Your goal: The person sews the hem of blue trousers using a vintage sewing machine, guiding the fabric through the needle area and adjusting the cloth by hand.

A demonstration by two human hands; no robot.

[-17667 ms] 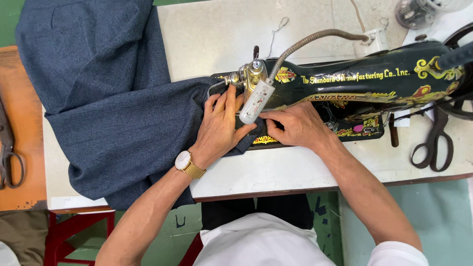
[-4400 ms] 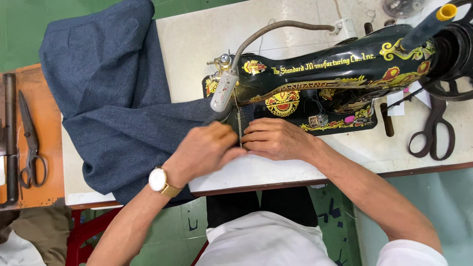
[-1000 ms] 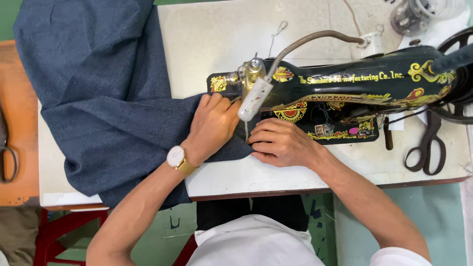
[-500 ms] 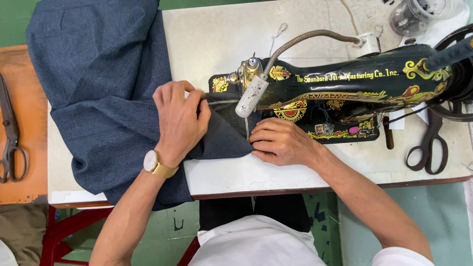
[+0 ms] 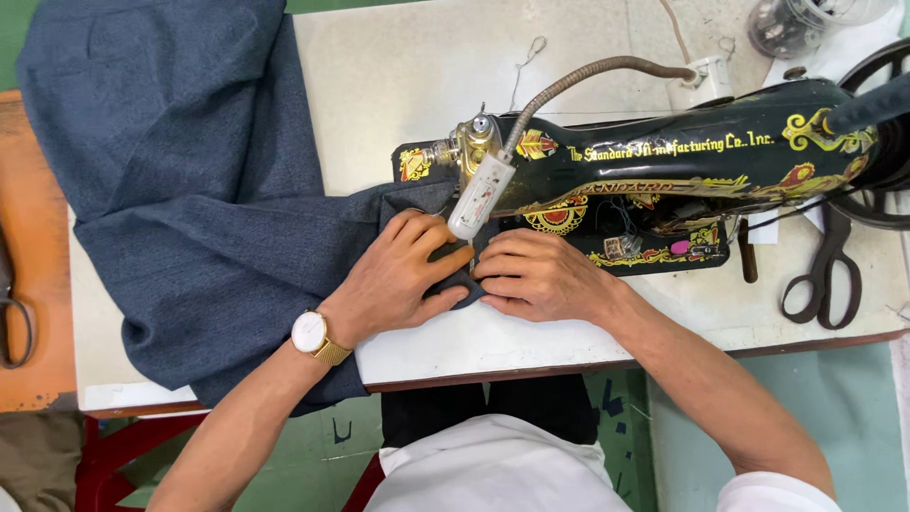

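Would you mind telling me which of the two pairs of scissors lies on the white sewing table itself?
The black-handled scissors right of the sewing machine, past the right hand, lie on the white table. The other pair rests on the orange side surface at far left.

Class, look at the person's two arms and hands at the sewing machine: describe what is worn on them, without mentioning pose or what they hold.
The left hand has a wristwatch just behind it, with a round white face and a gold mesh band; the forearm is bare. The right hand wears nothing on wrist or fingers; its arm is bare up to a short white sleeve at the bottom edge. No gloves, and no rings are visible.
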